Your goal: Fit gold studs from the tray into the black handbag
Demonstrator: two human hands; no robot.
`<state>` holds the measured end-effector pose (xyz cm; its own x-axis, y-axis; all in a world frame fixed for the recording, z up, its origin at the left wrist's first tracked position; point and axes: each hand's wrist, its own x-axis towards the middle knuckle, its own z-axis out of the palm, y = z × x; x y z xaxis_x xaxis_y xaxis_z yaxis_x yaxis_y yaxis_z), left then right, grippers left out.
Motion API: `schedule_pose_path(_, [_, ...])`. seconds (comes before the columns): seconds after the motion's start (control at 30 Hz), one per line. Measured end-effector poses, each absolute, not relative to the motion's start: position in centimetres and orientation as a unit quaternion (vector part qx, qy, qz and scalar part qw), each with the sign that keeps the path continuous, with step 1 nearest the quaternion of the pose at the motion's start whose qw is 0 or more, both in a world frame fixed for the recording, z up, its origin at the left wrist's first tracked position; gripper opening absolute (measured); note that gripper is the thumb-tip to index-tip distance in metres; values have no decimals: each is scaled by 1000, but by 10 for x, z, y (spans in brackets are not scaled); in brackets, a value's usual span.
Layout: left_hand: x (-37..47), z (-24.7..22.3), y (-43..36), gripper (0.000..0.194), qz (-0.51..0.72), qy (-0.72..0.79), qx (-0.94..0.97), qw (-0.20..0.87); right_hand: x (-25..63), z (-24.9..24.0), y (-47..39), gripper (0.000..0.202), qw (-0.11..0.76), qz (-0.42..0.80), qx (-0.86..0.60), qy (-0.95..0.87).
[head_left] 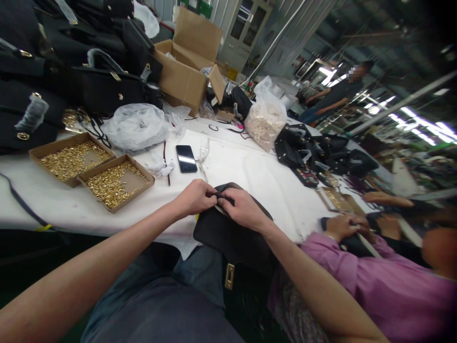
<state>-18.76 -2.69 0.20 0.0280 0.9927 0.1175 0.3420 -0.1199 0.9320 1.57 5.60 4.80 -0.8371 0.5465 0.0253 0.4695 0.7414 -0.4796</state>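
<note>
A black handbag (232,233) rests across my lap and the table's front edge, its flap hanging down with a gold clasp plate (230,276) at the end. At the bag's upper edge, my left hand (198,196) pinches the black material between thumb and fingers. Right beside it, my right hand (243,206) grips the same edge, fingers curled and nearly touching the left ones. Whether a small part sits between the fingertips is hidden. Two shallow cardboard trays, a nearer one (152,179) and a farther one (35,153), hold many small gold metal pieces to the left.
A phone (186,158) lies on the white-covered table (246,166). Black handbags (103,90) pile up at the left, near a cardboard box (182,76) and plastic bags (137,126). A co-worker in a pink sleeve (332,259) sits close at my right; another person (335,95) stands farther back.
</note>
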Motion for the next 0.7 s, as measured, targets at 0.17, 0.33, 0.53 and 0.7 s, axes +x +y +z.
schedule_pose_path(0.17, [-188, 5, -22, 18, 400, 569, 617, 368, 18, 50, 52, 22, 71, 194, -305, -930])
schedule_pose_path(0.33, [-189, 4, -24, 16, 402, 566, 615, 375, 25, 47, 51, 18, 97, 181, -330, -921])
schedule_pose_path(0.53, [-188, -9, -24, 19, 430, 545, 591, 411, 34, 43, 56, 19, 120, 174, -315, -925])
schedule_pose_path(0.7, [-188, -16, -24, 20, 430, 536, 595, 417, 36, 66, 52, 16, 92, 141, -313, -935])
